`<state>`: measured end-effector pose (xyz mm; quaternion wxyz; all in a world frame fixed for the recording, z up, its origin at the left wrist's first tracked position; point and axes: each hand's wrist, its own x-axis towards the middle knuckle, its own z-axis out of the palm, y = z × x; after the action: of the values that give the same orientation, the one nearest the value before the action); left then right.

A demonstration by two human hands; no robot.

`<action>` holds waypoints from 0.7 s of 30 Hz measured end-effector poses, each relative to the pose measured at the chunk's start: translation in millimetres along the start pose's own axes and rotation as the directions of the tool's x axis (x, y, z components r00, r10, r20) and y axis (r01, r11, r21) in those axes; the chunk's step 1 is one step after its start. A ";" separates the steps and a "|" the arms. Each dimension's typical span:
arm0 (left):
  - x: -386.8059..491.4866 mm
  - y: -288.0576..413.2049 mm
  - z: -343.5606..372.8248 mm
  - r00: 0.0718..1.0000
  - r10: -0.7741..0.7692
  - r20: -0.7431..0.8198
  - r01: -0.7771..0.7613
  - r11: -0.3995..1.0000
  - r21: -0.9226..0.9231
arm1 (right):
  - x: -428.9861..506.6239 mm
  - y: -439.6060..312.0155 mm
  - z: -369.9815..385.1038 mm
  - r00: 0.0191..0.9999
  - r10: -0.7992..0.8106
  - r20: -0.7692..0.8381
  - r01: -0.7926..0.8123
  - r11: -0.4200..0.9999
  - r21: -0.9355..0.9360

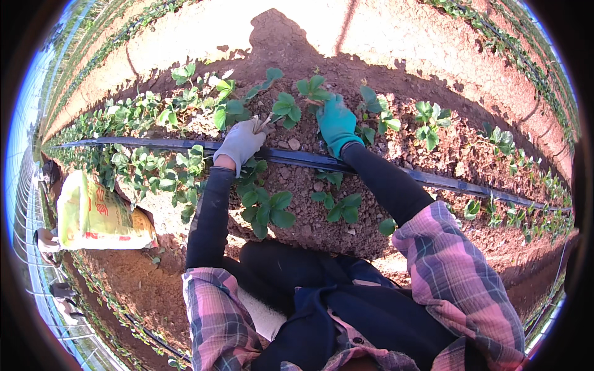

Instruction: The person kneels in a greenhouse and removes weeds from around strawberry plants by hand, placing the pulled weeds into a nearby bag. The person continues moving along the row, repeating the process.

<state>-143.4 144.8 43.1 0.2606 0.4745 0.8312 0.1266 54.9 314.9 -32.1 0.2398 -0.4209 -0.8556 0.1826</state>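
Note:
My left hand (241, 141), in a pale grey glove, is closed around a thin tan strip or dry stem (264, 122) just above the soil. Beside it stands a small strawberry plant (287, 109). My right hand (338, 124) wears a teal glove and reaches down at the base of another strawberry plant (314, 88). Its fingertips are partly hidden by the leaves and the glove, so whether they grip a stem cannot be told. Both hands are over the raised soil bed, beyond the black drip tape (301, 159).
More strawberry plants (267, 211) grow on the near side of the tape. A yellow printed sack (104, 211) stands at the left in the furrow. Dry soil (399, 37) and further plant rows lie beyond. Other people (62, 297) are at the far left rim.

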 end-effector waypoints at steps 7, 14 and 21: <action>30.8 17.5 20.8 0.905 0.295 -0.306 -0.047 0.785 0.618 | 0.3 -0.6 -0.2 1.000 0.012 0.003 -0.012 1.000 -0.028; 57.3 19.7 22.4 0.968 0.078 -0.240 0.125 0.679 0.723 | 0.9 0.0 0.4 0.999 0.037 0.026 -0.037 0.999 -0.007; 61.8 -20.7 20.4 0.941 0.119 -0.318 0.116 0.768 0.630 | 1.1 1.8 1.3 1.000 0.017 0.022 -0.017 1.000 0.017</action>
<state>-172.6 186.1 -2.7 -0.0641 0.5062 0.8559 -0.0842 54.6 316.7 -33.8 0.2325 -0.4242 -0.8529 0.1964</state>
